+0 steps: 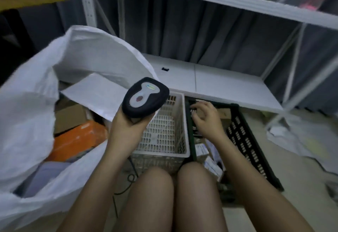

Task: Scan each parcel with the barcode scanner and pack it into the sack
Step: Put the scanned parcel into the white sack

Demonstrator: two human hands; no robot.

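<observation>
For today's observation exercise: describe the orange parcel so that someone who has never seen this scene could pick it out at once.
Start at the big white sack gaping open on the person's left side. Look inside its mouth, below the brown cardboard box: the orange parcel lies there, beside the wrist of the left hand holding the barcode scanner. It is the only bright orange item among brown, white and grey ones.

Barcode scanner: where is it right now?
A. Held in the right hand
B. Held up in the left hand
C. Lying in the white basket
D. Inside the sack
B. The barcode scanner is gripped in the left hand, raised above the white basket, while the right hand reaches into the dark crate.
</observation>
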